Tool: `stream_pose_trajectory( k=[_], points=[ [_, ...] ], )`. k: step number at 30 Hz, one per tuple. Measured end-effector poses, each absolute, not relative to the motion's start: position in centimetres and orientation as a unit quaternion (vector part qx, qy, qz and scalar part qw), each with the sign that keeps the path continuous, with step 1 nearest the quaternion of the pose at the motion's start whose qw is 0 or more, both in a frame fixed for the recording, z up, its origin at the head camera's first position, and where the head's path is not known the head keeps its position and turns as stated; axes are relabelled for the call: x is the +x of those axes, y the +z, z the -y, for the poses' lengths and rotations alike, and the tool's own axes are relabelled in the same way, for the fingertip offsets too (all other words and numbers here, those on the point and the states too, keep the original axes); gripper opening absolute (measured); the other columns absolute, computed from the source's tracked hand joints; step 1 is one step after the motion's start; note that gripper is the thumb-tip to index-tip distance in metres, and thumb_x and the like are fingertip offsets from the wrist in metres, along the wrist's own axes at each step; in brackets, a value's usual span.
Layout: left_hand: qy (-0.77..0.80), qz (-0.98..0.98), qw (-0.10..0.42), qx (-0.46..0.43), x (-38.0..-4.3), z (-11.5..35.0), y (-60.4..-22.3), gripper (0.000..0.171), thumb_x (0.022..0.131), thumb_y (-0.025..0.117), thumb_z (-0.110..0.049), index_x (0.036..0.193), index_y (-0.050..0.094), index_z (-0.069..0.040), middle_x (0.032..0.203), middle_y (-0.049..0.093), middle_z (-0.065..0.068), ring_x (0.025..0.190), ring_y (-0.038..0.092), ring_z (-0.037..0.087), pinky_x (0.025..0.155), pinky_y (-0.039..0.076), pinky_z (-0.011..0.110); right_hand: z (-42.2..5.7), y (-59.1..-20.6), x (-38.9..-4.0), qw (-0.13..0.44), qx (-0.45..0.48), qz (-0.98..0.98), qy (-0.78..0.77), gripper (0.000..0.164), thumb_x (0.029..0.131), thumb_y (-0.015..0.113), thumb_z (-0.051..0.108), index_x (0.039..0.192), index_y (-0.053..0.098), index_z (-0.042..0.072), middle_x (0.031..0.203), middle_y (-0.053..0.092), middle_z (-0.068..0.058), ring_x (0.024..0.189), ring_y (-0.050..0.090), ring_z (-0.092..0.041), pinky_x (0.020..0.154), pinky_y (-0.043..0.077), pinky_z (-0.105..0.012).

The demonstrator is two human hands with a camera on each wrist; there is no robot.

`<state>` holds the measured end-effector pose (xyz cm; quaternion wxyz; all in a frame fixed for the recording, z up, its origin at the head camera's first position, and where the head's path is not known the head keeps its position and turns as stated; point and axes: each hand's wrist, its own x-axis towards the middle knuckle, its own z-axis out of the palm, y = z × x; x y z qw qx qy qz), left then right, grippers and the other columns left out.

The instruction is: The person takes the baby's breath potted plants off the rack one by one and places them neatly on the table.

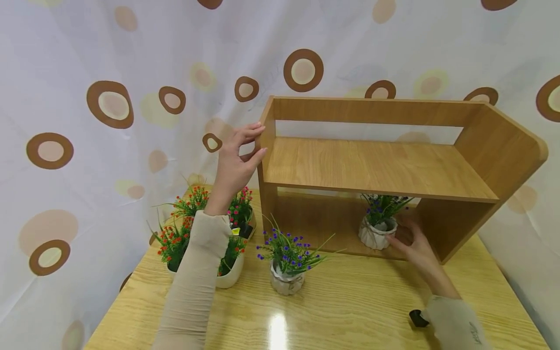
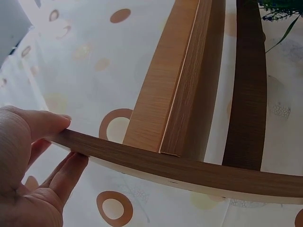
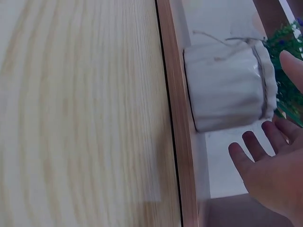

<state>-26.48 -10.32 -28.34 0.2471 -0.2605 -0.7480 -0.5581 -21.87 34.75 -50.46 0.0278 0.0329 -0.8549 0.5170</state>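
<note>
My left hand (image 1: 236, 158) pinches the front edge of the left side panel of a two-tier wooden shelf (image 1: 345, 160). In the left wrist view the thumb (image 2: 45, 124) lies on one face of the panel, the fingers on the other. On the lower tier, toward the right, stands a white pot with purple flowers (image 1: 376, 236), upright near the front edge. Beside it is my right hand (image 1: 413, 243), its fingers (image 3: 255, 146) spread and fairly straight. The thumb is close to the pot's rim; whether it touches, I cannot tell.
A second white pot with blue-purple flowers (image 1: 286, 282) stands on the wooden table (image 1: 350, 301) before the shelf. Several pots with red and pink flowers (image 1: 175, 243) sit left, partly behind my left arm. A small black object (image 1: 418, 318) lies by my right sleeve. A patterned curtain (image 1: 144, 48) hangs behind.
</note>
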Motion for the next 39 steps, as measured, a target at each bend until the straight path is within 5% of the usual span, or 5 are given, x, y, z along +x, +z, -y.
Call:
stream_pose_trajectory(
  k=[10,17,23,33,39],
  points=[
    [-0.556,0.748,0.249,-0.262,-26.4,10.3,-28.2,0.039,0.095,0.07,0.005,0.133,0.064,0.006,0.147,0.056,0.018,0.124,0.061,0.037,0.096,0.059,0.053,-33.3,-51.1,-23.8,0.027,0.016,0.865,0.5,0.09,0.101,0.07,0.024,0.164,0.011,-0.001,0.163,0.024,-0.034,0.144,0.036,-0.054,0.083,0.04,-0.003],
    [-0.554,0.748,0.253,-0.262,-27.2,10.3,-28.8,0.04,0.095,0.071,0.004,0.134,0.063,0.005,0.147,0.055,0.018,0.124,0.061,0.037,0.095,0.059,0.053,-32.9,-51.3,-24.7,0.018,0.003,0.866,0.5,0.095,0.098,0.075,0.031,0.165,0.014,0.003,0.163,0.028,-0.03,0.146,0.032,-0.049,0.109,0.041,-0.057],
    [-0.55,0.746,0.26,-0.271,-29.3,10.9,-30.4,0.042,0.095,0.074,-0.004,0.136,0.066,-0.005,0.147,0.057,0.006,0.123,0.063,0.027,0.093,0.062,0.046,-32.9,-51.5,-25.0,0.016,-0.012,0.864,0.503,0.101,0.095,0.078,0.034,0.165,0.011,0.004,0.165,0.022,-0.031,0.15,0.025,-0.053,0.115,0.032,-0.069],
    [-0.551,0.748,0.257,-0.266,-29.4,10.7,-30.6,0.043,0.094,0.074,-0.002,0.136,0.065,-0.004,0.148,0.057,0.006,0.123,0.062,0.028,0.094,0.061,0.048,-33.0,-51.4,-24.3,0.04,-0.025,0.887,0.46,0.102,0.092,0.08,0.042,0.162,0.021,0.0,0.157,0.035,-0.035,0.114,0.055,-0.038,0.076,0.052,-0.029],
    [-0.554,0.749,0.252,-0.261,-27.9,10.2,-29.5,0.041,0.094,0.071,0.004,0.135,0.063,0.003,0.148,0.056,0.016,0.124,0.061,0.036,0.096,0.059,0.054,-32.9,-51.3,-23.3,0.041,-0.023,0.89,0.454,0.098,0.091,0.081,0.043,0.159,0.027,-0.001,0.152,0.04,-0.033,0.112,0.058,-0.038,0.072,0.054,-0.027]
  ],
)
